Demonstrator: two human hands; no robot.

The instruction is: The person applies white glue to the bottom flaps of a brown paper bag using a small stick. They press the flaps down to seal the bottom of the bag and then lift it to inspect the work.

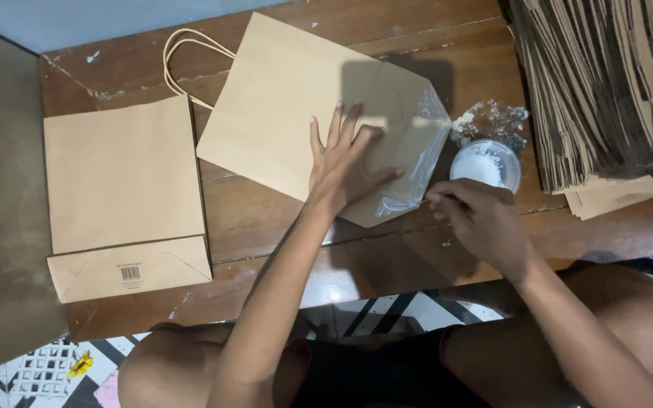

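Brown paper bag (296, 113) lies flat on the wooden desk (281, 219). The left hand (345, 162) presses it, fingers spread wide. The right hand (481, 219) pinches a thin stick beside the glue cup (485, 162).

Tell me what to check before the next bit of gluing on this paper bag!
1. Left hand pressed flat on the paper bag: ok.
2. Right hand pinching a thin stick: ok; glue on its tip: cannot tell.
3. Glue cup upright, within reach: ok.
4. Bottom flap shiny with glue: ok.
5. Finished bag lying apart from the wet flap: ok.
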